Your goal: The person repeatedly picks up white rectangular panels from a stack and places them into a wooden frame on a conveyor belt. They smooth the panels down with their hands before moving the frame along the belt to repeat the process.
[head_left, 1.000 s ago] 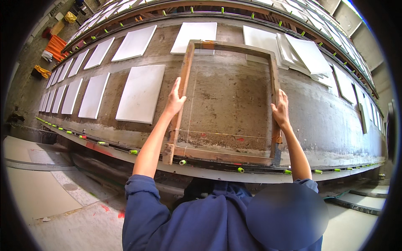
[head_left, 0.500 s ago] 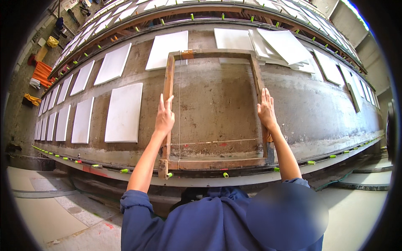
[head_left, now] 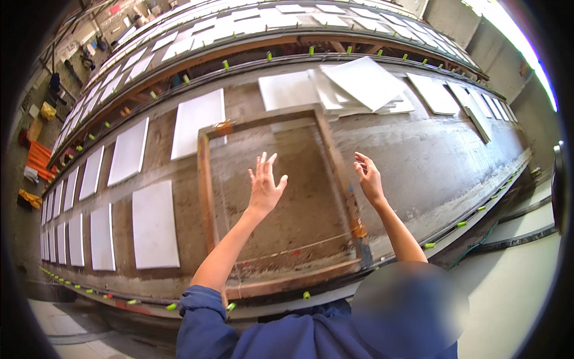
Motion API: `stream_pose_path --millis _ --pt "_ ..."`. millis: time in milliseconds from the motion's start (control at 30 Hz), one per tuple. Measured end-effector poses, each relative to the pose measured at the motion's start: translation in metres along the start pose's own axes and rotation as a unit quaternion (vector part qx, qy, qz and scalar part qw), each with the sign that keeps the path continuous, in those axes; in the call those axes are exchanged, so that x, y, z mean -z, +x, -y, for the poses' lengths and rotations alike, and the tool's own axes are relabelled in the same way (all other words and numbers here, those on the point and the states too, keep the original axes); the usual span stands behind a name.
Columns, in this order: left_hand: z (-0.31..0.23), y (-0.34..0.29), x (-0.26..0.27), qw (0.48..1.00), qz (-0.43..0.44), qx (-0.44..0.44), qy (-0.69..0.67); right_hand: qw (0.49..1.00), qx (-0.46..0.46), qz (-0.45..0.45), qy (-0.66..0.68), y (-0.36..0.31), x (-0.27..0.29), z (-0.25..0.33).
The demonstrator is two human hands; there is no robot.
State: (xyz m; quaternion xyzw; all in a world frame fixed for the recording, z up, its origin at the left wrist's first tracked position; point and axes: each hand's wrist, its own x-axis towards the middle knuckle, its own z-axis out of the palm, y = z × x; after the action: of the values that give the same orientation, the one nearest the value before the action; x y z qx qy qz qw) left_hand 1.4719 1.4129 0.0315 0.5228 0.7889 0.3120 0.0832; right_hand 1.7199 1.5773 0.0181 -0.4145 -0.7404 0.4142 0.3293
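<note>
A rectangular wooden frame (head_left: 206, 179) lies on the long table (head_left: 412, 173) in front of me, with a thin string strung along its left and near sides. My left hand (head_left: 266, 185) hovers over the opening of the frame, fingers spread, with nothing in it. Just right of the frame's right bar is my right hand (head_left: 368, 176), raised and empty, its fingers loosely curved and apart. Neither hand appears to touch the frame. Beyond its far bar lies a loose pile of white panels (head_left: 362, 84), the top one turned askew.
Single white panels (head_left: 155, 224) lie in two rows on the left half of the table. More panels (head_left: 433, 94) lie at the far right. Small green pegs (head_left: 307, 295) line the table's near and far rails. Another panel-covered table (head_left: 251, 25) stands behind.
Both hands have let go of the frame's side bars. The left has moved right, over the opening, with its fingers spreading. My view has turned, so the table now appears tilted.
</note>
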Motion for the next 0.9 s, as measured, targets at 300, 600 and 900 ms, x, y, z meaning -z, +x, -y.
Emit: stream_pose_path --millis 300,600,900 --pt "-0.102 0.152 -0.087 0.931 -0.039 0.019 -0.364 0.922 -0.144 -0.077 0.351 0.150 0.054 -0.025" --pt "-0.138 0.192 -0.132 0.907 -0.046 0.132 -0.396 0.859 -0.203 -0.153 0.445 0.207 0.037 -0.041" --pt "-0.148 0.180 -0.076 0.822 -0.107 0.143 -0.541 0.893 -0.138 -0.004 0.428 0.146 0.068 0.006"
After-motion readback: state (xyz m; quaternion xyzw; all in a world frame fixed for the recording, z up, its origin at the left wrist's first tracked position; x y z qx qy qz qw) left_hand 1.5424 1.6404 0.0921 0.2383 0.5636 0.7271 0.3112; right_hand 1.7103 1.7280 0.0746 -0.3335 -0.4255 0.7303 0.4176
